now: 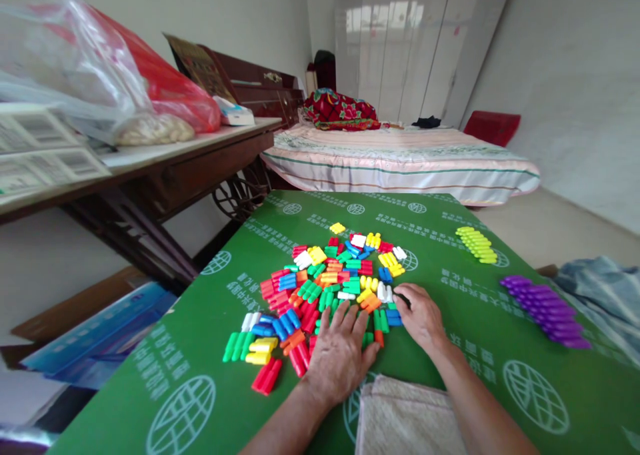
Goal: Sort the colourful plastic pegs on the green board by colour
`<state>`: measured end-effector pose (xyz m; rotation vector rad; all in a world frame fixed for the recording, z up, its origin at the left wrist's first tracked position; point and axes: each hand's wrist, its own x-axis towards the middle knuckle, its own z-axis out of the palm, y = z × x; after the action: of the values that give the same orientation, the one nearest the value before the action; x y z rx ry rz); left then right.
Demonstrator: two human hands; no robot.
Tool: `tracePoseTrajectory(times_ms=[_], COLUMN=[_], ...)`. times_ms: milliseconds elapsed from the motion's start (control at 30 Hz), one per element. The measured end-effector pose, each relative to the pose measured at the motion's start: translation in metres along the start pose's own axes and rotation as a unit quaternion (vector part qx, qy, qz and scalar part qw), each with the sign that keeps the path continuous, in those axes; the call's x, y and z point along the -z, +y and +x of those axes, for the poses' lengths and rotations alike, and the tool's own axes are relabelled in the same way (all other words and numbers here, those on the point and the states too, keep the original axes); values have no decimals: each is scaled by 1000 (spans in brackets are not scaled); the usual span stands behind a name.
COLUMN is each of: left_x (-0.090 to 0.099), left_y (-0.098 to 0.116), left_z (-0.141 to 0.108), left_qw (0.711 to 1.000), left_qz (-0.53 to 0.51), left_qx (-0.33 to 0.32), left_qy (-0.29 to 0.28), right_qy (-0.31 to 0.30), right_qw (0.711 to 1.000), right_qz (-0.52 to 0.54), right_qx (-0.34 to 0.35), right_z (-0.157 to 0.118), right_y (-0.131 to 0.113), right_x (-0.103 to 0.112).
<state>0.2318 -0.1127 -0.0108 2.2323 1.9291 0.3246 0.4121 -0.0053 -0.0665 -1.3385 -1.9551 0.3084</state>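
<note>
Bed [400,158] with a pale striped, quilted-looking cover at the back, foot end facing the table. Green table [430,235], smooth sheet top with white globe prints; near edge cut off by frame. Heap of multicoloured, glossy, plastic-looking finger-shaped blocks [310,292] mid-table, round-tipped, several joined side by side; its near part is hidden under the left hand. Folded beige cloth [405,418], fuzzy nap, cut off at bottom, right side behind the right forearm. Left hand [340,352] palm down on the heap, fingers extended, slightly spread; can't see what's under the palm. Right hand [420,318] at the heap's right edge, fingers curled; can't tell if they grip anything. Ribbed purple block cluster [543,310] far right, single pieces hard to separate. Smaller lime-yellow block row [476,244] beyond it. White ridged block [385,292] just beside the right fingertips.
</note>
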Motion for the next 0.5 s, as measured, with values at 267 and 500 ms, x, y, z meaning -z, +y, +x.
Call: tracePoseTrajectory(times_ms=[267, 500], left_x=[-1, 1], left_y=[1, 3], left_z=[-2, -2], left_qw=[1000, 1000], left_qz=[6, 4], left_qx=[3, 9], left_qy=[11, 10], right_qy=[2, 1], right_qw=[1000, 1000], right_qz=[3, 3], right_qx=[11, 11], right_z=[-1, 0], right_y=[-1, -1], right_x=[1, 3])
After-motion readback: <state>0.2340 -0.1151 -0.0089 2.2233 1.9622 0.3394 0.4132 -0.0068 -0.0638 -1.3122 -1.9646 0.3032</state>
